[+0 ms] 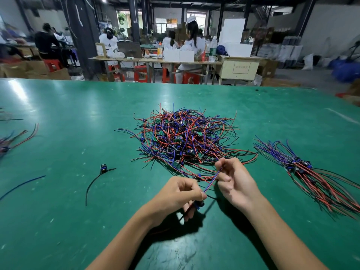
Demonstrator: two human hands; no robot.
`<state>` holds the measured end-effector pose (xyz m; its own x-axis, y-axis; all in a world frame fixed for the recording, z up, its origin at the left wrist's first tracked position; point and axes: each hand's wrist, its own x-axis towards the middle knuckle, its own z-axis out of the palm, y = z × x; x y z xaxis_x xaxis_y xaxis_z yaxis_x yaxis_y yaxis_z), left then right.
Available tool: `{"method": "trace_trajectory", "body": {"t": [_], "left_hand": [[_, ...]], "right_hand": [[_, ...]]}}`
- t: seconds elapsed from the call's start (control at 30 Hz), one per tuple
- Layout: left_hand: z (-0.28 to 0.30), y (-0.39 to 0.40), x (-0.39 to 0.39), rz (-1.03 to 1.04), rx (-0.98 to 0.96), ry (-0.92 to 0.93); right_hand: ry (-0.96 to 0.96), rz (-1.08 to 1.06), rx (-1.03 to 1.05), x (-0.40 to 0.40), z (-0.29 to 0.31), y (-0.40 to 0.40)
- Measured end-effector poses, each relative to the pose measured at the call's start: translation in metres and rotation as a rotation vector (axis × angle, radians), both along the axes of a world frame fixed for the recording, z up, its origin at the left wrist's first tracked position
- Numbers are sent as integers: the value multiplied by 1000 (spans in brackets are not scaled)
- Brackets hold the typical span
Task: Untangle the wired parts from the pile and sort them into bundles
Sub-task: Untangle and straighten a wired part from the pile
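**One wired part held clear of the tangle**

Your left hand [180, 193] pinched a small blue-bodied wired part [199, 204], anchoring it near you. Your right hand [232, 179] pinched its red and blue leads [213, 179], apparently to straighten them. Beyond lay the tangled pile of red and blue wires [185, 137]; right, the aligned sorted bundle [303, 168].
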<state>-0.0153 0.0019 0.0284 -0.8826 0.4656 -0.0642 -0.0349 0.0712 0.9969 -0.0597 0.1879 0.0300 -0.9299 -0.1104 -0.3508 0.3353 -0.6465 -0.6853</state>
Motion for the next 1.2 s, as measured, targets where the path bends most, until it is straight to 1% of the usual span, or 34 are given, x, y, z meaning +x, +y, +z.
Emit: {"method": "trace_trajectory", "body": {"t": [0.03, 0.07, 0.1, 0.17, 0.23, 0.33, 0.37, 0.47, 0.53, 0.63, 0.7, 0.8, 0.9, 1.0, 1.1, 1.2], "left_hand": [[-1, -1, -1, -3, 1, 1], [-1, -1, -1, -2, 3, -1], [-2, -1, -1, 4, 10, -6], [-3, -1, -3, 33, 37, -24], [-4, 0, -5, 89, 81, -61], [-7, 1, -9, 162, 165, -102], [-8, 1, -10, 171, 190, -114], [-8, -1, -9, 155, 255, -128], [-7, -5, -9, 182, 213, -64], [-7, -11, -13, 338, -15, 146], [-9, -14, -17, 421, -138, 326], [-10, -18, -20, 501, -251, 549], [-14, -20, -21, 527, -356, 716], [-17, -23, -24, 571, -359, 742], [-21, -28, -28, 642, -365, 726], [-22, -30, -32, 739, -334, 693]], "right_hand": [[-36, 41, -91, 0, 2, 3], [-45, 62, -118, 0, 3, 5], [-9, 64, -60, 1, 3, 5], [148, 29, 206, 0, 4, 2], [316, 50, 388, 2, 4, -4], [482, 247, 558, 12, 3, -15], [533, 272, 612, 15, 1, -18], [582, 161, 681, 15, 0, -19], [549, 52, 678, 11, 2, -12], [494, -82, 644, 5, 5, -3], [467, -126, 620, 4, 4, -2], [418, -158, 560, 1, 3, 0], [372, -199, 504, 0, 3, 4], [345, -233, 443, -1, 4, 8], [334, -278, 395, -2, 5, 13], [323, -298, 396, -2, 7, 16]]}}
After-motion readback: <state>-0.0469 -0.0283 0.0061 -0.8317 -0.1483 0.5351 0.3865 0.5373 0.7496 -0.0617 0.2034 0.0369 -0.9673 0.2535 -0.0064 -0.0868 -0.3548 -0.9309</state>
